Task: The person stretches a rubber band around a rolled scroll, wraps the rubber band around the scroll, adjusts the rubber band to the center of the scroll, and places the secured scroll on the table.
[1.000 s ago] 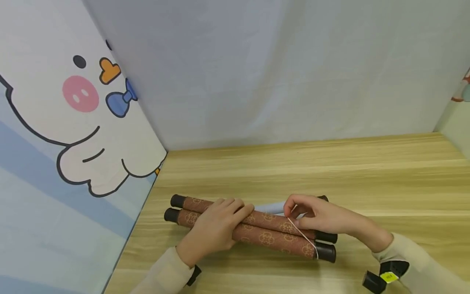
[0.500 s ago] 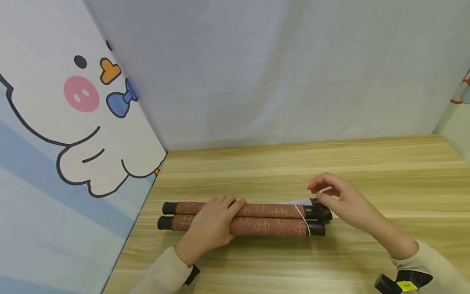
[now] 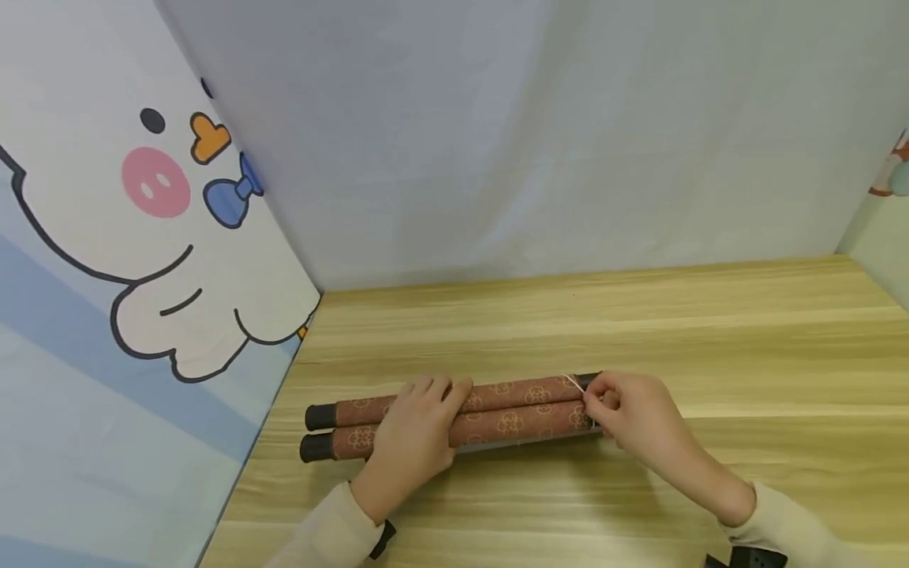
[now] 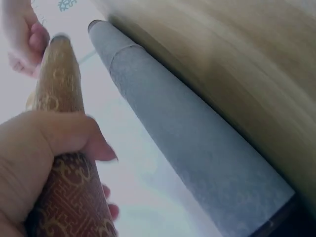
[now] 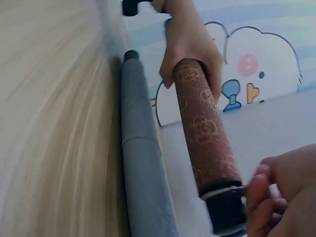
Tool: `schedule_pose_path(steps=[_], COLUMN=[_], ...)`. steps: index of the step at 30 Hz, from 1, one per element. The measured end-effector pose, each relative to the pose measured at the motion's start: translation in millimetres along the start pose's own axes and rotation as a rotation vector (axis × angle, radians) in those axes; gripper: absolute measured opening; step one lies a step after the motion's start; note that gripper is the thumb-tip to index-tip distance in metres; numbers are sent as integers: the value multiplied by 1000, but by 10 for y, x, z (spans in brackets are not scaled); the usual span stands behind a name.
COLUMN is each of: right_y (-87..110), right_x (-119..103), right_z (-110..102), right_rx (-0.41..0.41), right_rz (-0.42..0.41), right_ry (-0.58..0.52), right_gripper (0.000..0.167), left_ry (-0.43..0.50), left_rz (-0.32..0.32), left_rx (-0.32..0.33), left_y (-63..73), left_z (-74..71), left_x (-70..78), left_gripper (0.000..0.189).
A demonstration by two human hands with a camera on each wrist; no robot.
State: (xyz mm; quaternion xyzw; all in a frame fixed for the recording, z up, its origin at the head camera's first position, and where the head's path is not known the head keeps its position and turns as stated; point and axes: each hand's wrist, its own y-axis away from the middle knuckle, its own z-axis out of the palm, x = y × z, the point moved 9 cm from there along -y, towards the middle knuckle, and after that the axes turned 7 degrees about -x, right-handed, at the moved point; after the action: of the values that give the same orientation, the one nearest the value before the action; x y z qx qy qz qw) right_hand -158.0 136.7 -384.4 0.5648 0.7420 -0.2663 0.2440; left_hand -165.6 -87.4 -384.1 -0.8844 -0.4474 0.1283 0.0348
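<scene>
Two brown scrolls with gold flower patterns, a far one [image 3: 497, 393] and a near one [image 3: 511, 424], lie side by side with black end knobs. My left hand [image 3: 415, 426] grips them around the middle. At their right end my right hand [image 3: 635, 414] pinches a thin white band [image 3: 574, 383] that is looped round them. In the right wrist view the band [image 5: 219, 191] runs around the black knob of a brown scroll [image 5: 202, 128]. A blue-grey scroll [image 5: 143, 123] with its own thin band lies on the table, apart from the brown one; the head view mostly hides it.
The wooden table [image 3: 568, 331] stretches behind and to the right of the scrolls. A pale curtain [image 3: 533, 142] hangs along its back edge. On the left stands a cloth panel [image 3: 234, 276] printed with a cartoon animal.
The scroll bundle has turned, its right end rising away from me. My right hand let the band go, moved off to the right, then came back and pinched it again. The left hand keeps its grip.
</scene>
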Motion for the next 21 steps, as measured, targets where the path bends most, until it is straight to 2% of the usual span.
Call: schedule_pose_path(steps=[4, 7, 10, 12, 14, 15, 16, 18, 21], right_y=[43, 87, 132, 145, 137, 123, 102, 54, 16], right_x=[121, 153, 161, 140, 132, 157, 208, 379, 688], right_z=[130, 286, 439, 532, 598, 606, 597, 534, 307], right_rx=[-88, -205, -346, -454, -546, -565, -557, -480, -261], right_rz=[78, 121, 125, 99, 72, 70, 81, 138, 200], right_ry=[-392, -609, -836, -994, -1133, -1193, -1241, -1319, -1309], right_gripper=[18, 27, 36, 39, 40, 37, 34, 29, 30], left_ry=[56, 119, 193, 235, 246, 250, 247, 238, 232], left_rz=[-63, -127, -194, -201, -169, -148, -127, -97, -87], left_rx=[6, 5, 39, 62, 72, 72, 70, 66, 73], left_y=[3, -6, -7, -15, -35, -45, -52, -61, -43], left_z=[2, -29, -97, -141, -165, -173, -179, -185, -216], left_x=[-40, -142, -253, -279, -257, -238, -219, -203, -246], left_gripper=[75, 78, 80, 81, 81, 82, 83, 83, 85])
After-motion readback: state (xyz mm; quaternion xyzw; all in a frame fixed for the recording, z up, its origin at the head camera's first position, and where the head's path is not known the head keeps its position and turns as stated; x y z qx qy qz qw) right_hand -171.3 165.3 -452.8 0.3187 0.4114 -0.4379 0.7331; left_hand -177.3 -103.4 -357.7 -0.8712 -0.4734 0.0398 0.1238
